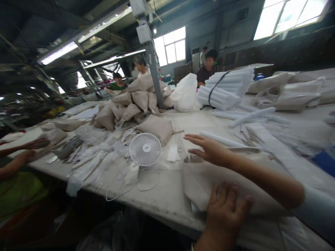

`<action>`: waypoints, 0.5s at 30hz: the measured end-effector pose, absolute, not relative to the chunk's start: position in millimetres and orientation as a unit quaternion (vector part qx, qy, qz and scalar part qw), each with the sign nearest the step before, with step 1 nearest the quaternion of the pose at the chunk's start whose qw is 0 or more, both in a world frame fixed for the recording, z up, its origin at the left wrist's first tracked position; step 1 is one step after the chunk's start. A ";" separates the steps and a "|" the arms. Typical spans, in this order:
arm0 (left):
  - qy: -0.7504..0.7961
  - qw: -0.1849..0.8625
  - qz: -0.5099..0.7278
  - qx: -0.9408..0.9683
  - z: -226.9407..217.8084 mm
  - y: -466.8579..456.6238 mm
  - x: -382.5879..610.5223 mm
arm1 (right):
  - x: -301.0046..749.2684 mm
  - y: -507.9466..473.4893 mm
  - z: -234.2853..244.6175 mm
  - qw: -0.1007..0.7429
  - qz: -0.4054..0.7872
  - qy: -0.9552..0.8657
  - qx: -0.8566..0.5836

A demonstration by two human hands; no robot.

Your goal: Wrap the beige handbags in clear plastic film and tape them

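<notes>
A beige fabric bag [196,177] lies on the table in front of me, on the right. My left hand [227,205] rests on its near side, fingers spread and palm down. Over its far edge is my right hand [209,148], fingers stretched out to the left with nothing in them; whether it touches the cloth I cannot tell. Part of the bag is hidden under my right forearm. A white roll [222,139] lies just behind that hand. Left of the bag is a small white packet [173,153].
A white round fan [145,149] with a cable stands near the table edge [157,209]. Stuffed beige bags [140,101] are heaped behind it, beside a grey post [154,69]. Bundled white rolls [227,87] lie farther back. A co-worker's hands [31,150] are at far left.
</notes>
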State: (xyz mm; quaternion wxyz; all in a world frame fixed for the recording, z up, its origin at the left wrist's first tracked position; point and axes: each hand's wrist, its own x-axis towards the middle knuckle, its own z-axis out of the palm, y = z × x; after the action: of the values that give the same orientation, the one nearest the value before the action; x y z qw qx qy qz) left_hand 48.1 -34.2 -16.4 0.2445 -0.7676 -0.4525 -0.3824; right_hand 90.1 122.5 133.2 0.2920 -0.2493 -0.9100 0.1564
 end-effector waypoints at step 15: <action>-0.548 0.072 -0.395 -0.734 79.5 -6.4 23.7 | 308.2 -39.2 -16.2 0.222 0.056 -0.778 -0.585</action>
State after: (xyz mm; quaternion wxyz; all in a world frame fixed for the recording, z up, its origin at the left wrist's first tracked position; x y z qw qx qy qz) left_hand 23.7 -6.4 79.5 0.0721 -0.7339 -0.5475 -0.3955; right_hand 308.2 -39.2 -16.2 0.2216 -0.5853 -0.7779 0.0556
